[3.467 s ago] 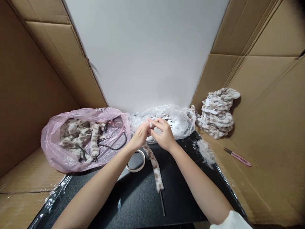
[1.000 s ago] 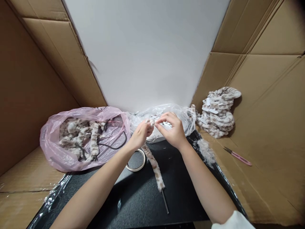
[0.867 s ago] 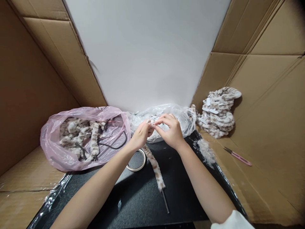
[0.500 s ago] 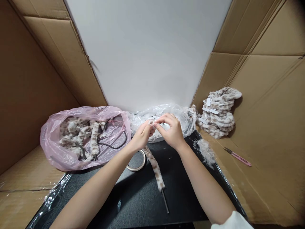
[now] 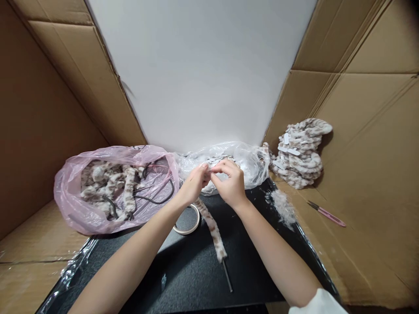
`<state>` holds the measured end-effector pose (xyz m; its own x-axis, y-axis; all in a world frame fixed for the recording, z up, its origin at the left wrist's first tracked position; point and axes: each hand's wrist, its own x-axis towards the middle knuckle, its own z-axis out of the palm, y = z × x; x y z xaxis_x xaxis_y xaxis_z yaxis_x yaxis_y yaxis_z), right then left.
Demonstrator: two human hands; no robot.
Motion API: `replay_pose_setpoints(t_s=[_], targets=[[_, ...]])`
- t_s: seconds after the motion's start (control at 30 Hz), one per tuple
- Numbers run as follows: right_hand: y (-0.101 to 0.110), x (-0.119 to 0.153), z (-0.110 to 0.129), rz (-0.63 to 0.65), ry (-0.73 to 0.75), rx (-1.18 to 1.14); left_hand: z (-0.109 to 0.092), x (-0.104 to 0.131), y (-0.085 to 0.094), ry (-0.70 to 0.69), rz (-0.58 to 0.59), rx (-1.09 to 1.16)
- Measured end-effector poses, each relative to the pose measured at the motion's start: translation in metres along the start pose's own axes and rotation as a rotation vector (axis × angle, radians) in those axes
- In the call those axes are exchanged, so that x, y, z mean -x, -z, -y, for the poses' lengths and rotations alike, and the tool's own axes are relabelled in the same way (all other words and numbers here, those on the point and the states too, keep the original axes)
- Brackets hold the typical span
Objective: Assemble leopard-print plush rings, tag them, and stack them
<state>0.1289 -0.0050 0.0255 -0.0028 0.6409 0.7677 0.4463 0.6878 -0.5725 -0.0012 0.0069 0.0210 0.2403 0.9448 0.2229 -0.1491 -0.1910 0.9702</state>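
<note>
My left hand [image 5: 194, 185] is closed, its thumb and fingers pinched near the fingertips of my right hand [image 5: 230, 182]. My right hand also pinches, thumb against forefinger. A small pale bit shows where the fingertips meet, too small and covered to name. Below them a spotted furry strip [image 5: 212, 229] lies on the black table [image 5: 196, 279]. Its upper end goes out of sight behind my left hand, and a thin dark rod [image 5: 227, 277] sticks out of its lower end. A roll of tape [image 5: 198, 220] lies beside the strip, under my left forearm.
A pink plastic bag [image 5: 67, 196] with furry pieces and dark cords lies at the left. Behind my hands is a clear plastic bag [image 5: 255, 174]. Furry pieces [image 5: 304, 152] are piled at the right, near white fluff [image 5: 283, 209] and pink-handled thread snips [image 5: 327, 214]. Cardboard walls flank both sides.
My right hand has shifted slightly left and closed in more on my left hand. The pale tip seen between the fingers before is now more covered.
</note>
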Motion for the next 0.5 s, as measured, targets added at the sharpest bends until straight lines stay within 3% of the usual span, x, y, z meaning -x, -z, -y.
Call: replay_pose_setpoints(t_s=[0.1, 0.2, 0.3, 0.5], targets=[[0.0, 0.0, 0.002, 0.007, 0.001, -0.023, -0.002, 0.003, 0.002, -0.091, -0.017, -0.139], [0.005, -0.004, 0.001, 0.096, -0.023, -0.125, -0.004, 0.005, 0.004, -0.124, 0.037, -0.198], [0.012, -0.008, -0.001, 0.204, -0.005, -0.173, -0.005, 0.005, 0.003, -0.103, 0.115, -0.217], [0.022, -0.014, -0.003, 0.302, -0.013, -0.161, -0.008, 0.005, 0.001, -0.034, 0.223, -0.128]])
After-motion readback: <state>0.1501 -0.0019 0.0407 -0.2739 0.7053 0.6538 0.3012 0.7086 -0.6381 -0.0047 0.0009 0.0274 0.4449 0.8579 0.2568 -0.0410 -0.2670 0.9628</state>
